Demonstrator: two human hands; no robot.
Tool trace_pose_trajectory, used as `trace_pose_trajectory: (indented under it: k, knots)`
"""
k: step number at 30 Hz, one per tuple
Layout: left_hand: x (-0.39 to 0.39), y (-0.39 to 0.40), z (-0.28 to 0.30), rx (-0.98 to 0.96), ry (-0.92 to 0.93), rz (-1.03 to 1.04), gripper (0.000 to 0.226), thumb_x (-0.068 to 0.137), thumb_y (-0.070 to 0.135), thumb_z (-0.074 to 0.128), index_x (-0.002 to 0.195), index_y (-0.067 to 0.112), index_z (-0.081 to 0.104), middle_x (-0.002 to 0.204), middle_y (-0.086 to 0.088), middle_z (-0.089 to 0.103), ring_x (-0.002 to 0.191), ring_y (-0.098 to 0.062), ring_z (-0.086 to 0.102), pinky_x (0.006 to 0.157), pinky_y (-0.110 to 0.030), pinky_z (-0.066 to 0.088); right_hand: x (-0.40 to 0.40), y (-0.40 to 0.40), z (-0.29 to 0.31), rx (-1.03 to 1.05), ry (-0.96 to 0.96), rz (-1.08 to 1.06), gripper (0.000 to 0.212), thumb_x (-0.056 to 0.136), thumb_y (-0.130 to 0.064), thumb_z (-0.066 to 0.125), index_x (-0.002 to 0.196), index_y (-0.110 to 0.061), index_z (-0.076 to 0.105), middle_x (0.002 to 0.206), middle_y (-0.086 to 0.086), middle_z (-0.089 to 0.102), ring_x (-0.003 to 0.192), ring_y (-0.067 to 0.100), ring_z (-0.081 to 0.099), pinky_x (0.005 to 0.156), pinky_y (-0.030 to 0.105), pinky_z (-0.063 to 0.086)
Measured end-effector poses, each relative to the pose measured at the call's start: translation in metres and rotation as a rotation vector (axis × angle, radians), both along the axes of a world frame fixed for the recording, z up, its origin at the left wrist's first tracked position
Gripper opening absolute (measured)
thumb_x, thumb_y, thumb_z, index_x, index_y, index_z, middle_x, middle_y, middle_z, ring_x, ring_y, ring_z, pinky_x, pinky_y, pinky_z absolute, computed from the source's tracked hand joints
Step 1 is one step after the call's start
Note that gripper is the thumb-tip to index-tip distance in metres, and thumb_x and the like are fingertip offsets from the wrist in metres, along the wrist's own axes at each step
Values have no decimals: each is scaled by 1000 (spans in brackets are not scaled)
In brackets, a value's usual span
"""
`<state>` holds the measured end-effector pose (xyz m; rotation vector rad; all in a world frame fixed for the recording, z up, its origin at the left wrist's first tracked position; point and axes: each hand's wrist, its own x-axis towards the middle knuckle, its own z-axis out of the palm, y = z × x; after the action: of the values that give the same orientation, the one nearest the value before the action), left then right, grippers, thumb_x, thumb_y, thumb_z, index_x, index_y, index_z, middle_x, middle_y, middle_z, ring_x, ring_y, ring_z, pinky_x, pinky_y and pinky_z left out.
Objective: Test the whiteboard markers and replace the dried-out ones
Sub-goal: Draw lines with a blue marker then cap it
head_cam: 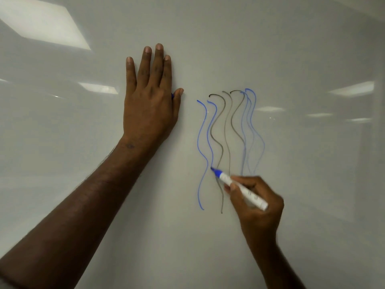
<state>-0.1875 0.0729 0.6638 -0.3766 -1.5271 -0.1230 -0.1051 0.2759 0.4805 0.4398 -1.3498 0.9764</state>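
My right hand (255, 200) grips a white marker with a blue tip (239, 187). Its tip touches the whiteboard (302, 59) at the lower part of a blue wavy line. Several wavy lines (229, 142), blue and black or grey, run down the board above and beside the marker. My left hand (150, 101) lies flat on the board to the left of the lines, fingers straight and pointing up. A small blue piece, perhaps the marker's cap (172, 96), shows between its thumb and forefinger.
The glossy board fills the whole view. Reflections of ceiling lights (45, 24) show on it at the upper left and at the right.
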Motion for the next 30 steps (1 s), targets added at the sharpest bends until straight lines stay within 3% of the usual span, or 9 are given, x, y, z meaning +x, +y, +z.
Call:
trace_pose_trajectory:
  k: [6,8,12,15,20,24,27,30]
  knots:
    - [0,1,-1,0,13,-12,63,107,41,21,157,2,17,166,-18,10,155,-33,6,123,-57,8,14,20,-45,73,-50,-146,12,76,-5,72,84,-14,72,81,-13,73,67,9,72,57,31,56]
    - [0,1,-1,-3,12,-15,64,107,42,20,157,2,16,166,-17,10,155,-33,6,123,-56,8,17,16,-22,4,-6,-76,5,81,-13,72,86,-12,72,81,-8,74,70,14,73,62,31,58]
    - [1,0,-1,-1,2,-16,64,108,44,19,158,3,14,167,-16,8,155,-32,4,124,-55,7,6,3,52,-52,144,59,16,89,-17,72,99,-4,69,91,9,73,83,29,74,73,47,60]
    - [1,0,-1,-4,5,-17,64,108,43,20,158,4,14,167,-16,8,155,-32,4,124,-55,7,-9,-5,97,-65,159,111,17,90,-18,71,102,-5,69,94,9,73,86,30,73,75,54,59]
    - [0,-1,-1,-3,11,-31,64,107,42,22,157,3,17,167,-16,10,155,-32,6,124,-55,8,-20,-13,128,37,169,15,14,90,-12,74,100,-2,72,93,5,74,86,19,72,75,45,60]
    - [-1,-1,-1,-5,13,-23,63,107,42,22,157,3,17,166,-16,10,155,-32,6,124,-56,8,-22,-1,113,-62,187,-2,9,87,-10,76,92,-4,70,85,4,72,78,24,71,67,52,58]
    - [-1,-1,-2,-9,18,-20,63,108,42,23,157,3,18,166,-17,11,155,-32,7,123,-56,9,-17,5,69,-7,162,-75,8,84,-1,77,89,-2,71,82,4,72,73,20,69,64,45,58]
    - [-1,-1,-3,-11,19,-20,63,108,42,23,157,3,18,166,-17,11,155,-33,7,123,-56,8,-14,10,15,-73,128,-80,8,85,-7,77,90,-3,72,82,4,73,72,23,71,63,47,58]
